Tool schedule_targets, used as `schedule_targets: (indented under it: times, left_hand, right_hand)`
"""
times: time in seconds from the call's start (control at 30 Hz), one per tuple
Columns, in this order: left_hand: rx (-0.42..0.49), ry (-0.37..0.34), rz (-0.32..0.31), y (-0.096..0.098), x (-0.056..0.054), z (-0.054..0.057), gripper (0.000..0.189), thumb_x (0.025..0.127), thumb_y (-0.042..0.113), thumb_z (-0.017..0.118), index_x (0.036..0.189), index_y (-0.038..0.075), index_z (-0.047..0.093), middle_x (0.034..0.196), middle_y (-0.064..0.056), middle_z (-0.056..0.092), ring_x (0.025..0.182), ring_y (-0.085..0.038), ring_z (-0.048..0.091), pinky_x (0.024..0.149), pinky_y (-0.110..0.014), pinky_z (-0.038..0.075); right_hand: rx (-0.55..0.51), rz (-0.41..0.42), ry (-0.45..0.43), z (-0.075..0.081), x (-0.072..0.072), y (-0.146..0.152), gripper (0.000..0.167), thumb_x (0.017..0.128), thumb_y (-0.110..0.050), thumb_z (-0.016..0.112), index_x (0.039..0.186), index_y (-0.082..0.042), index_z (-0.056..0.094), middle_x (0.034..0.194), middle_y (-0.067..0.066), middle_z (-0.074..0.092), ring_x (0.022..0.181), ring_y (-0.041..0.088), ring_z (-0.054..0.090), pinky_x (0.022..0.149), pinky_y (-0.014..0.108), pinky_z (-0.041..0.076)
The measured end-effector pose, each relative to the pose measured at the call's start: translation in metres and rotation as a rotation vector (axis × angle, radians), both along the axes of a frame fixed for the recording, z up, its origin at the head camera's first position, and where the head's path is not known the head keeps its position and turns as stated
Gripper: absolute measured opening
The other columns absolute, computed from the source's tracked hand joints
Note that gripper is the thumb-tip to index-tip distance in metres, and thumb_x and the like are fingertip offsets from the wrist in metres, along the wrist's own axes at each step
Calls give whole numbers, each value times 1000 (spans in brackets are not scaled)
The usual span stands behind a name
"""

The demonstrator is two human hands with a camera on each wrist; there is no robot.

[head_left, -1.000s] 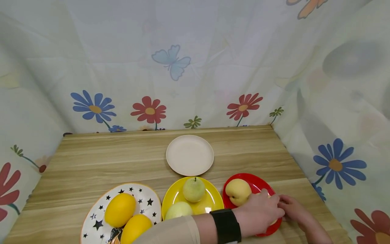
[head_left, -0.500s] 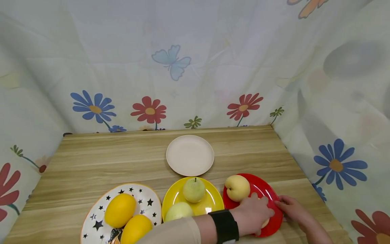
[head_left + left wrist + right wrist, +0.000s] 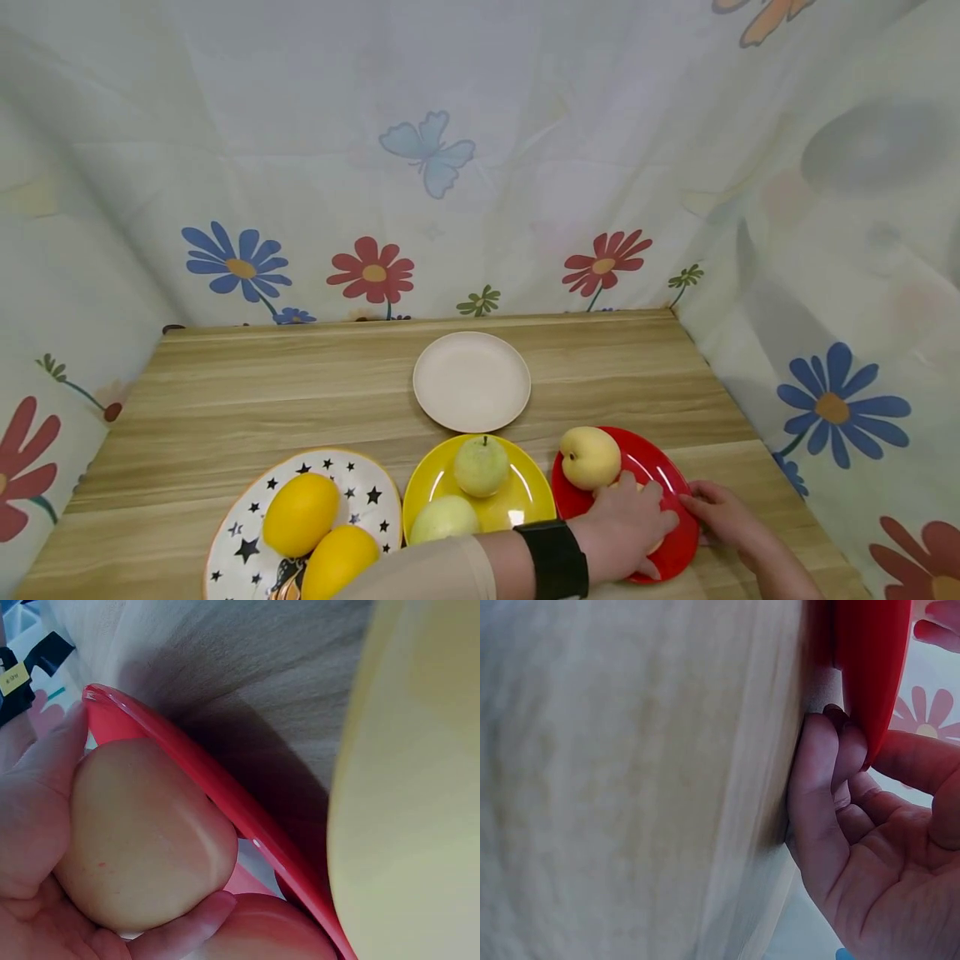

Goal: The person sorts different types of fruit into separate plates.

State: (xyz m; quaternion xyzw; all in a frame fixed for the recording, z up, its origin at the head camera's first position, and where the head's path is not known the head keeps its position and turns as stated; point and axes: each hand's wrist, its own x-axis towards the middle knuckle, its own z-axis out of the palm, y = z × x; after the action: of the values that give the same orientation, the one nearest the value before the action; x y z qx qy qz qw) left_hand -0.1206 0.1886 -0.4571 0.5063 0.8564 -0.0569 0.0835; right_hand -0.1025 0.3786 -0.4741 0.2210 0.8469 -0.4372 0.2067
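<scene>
My left hand [image 3: 624, 527] reaches across to the red plate [image 3: 678, 542] and grips a peach [image 3: 150, 832], which sits against the plate inside its rim. In the left wrist view, thumb and finger wrap that pale yellow fruit; in the head view the hand mostly covers it. Another peach [image 3: 590, 458] lies on the same plate, just beyond the fingers. On the plate's right side, my right hand [image 3: 726, 517] pinches the rim, thumb above and fingers curled beneath, as the right wrist view shows.
Left of the red plate, a yellow plate [image 3: 528, 492] bears a green pear [image 3: 482, 467] and another pale green fruit [image 3: 444, 518]. A star-patterned plate [image 3: 232, 508] holds yellow fruits [image 3: 302, 514] farther left. Behind stands a beige plate [image 3: 471, 382]. Floral cloth surrounds the wooden table.
My left hand has drawn left, away from the right hand, and sits lower on the red plate. The farther peach has shifted slightly away from me. My right hand stays at the plate's edge.
</scene>
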Motion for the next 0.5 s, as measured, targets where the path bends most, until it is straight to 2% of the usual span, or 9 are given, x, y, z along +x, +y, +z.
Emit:
schedule_targets:
  times: [0.17,0.5]
  left_hand:
    - [49,19,-3,-2,0,-2,59,75,63,66,125,42,43,122,13,42,99,-10,41,71,-25,52]
    - [77,6,44,-3,1,1,72,71,61,72,129,40,35,118,14,40,98,-7,40,68,-20,49]
  right_hand:
    - [4,2,9,-1,1,1,35,97,-12,49,122,13,47,93,9,64,74,17,60,69,33,57]
    - [4,10,15,-1,1,1,36,98,-13,48,123,12,47,94,9,63,75,17,58,68,33,57]
